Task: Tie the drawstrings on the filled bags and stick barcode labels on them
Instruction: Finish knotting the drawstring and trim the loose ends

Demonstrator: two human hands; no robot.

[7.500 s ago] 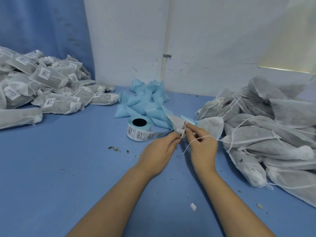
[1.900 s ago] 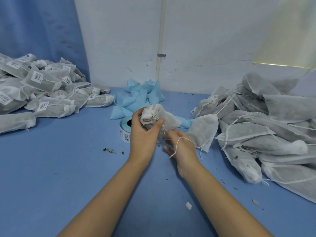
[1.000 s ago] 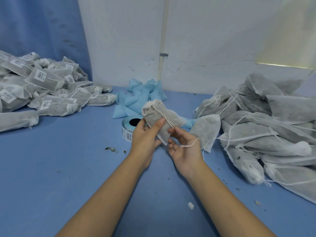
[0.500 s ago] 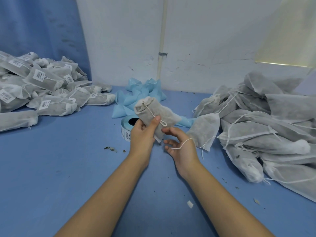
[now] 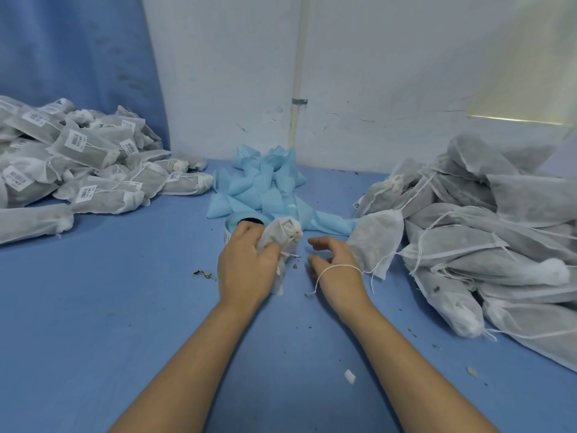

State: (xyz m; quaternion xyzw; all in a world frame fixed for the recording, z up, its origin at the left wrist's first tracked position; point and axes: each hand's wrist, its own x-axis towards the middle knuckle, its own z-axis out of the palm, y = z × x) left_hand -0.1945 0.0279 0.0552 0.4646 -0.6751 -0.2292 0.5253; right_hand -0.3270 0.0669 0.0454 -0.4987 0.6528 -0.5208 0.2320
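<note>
The blue table top (image 5: pixel 93 307) was pretty cluttered. There was a heap of labelled bags (image 5: pixel 93 170) well off to the left of the left hand (image 5: pixel 246 267) and a bigger heap of unlabelled bags (image 5: pixel 484 245) just right of the right hand (image 5: pixel 337 267). Crumpled light-blue backing strips (image 5: pixel 265 182) sat beyond both hands, a label roll (image 5: pixel 237 218) peeked out behind the left one, leaf crumbs (image 5: pixel 203 273) lay just to its left, and a white scrap (image 5: pixel 349 376) sat nearer than the hands.
</note>
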